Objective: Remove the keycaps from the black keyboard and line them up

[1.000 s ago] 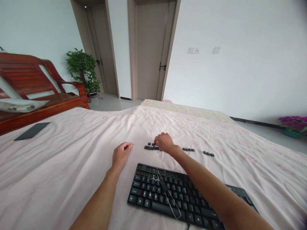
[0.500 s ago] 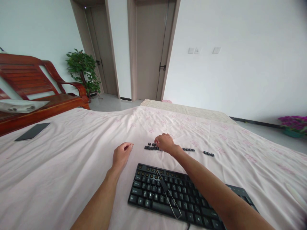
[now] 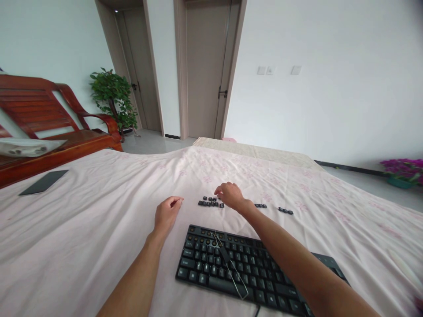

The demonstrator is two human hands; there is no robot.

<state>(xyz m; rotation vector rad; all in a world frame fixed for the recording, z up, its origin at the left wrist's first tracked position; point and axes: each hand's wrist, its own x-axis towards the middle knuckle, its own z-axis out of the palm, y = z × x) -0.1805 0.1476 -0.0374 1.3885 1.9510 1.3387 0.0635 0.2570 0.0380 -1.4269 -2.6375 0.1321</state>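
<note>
My right hand (image 3: 229, 195) reaches over a group of small black keycaps (image 3: 208, 204) on the pink cloth. Its fingertips are drawn together at a keycap (image 3: 218, 197) on the right end of the upper row, partly hidden by the fingers. My left hand (image 3: 168, 212) rests on the cloth left of the keycaps, thumb and fingers closed; what is in them, if anything, cannot be made out. Nearer to me lies a black keyboard (image 3: 231, 264), its upper left keys bare of caps. A wire keycap puller (image 3: 225, 254) lies across it. My right forearm covers part of the keyboard.
Two short rows of keycaps, one (image 3: 261, 206) beside my right wrist and another (image 3: 286, 211) farther right, lie on the flowered cloth (image 3: 109, 220). A dark flat panel (image 3: 44, 182) is at the far left. Beyond stand a wooden bench (image 3: 62, 119) and a potted plant (image 3: 112, 97).
My right hand has shifted slightly right and its fingers have lifted a little off the group, so more of the keycaps show. My left hand stays in place.
</note>
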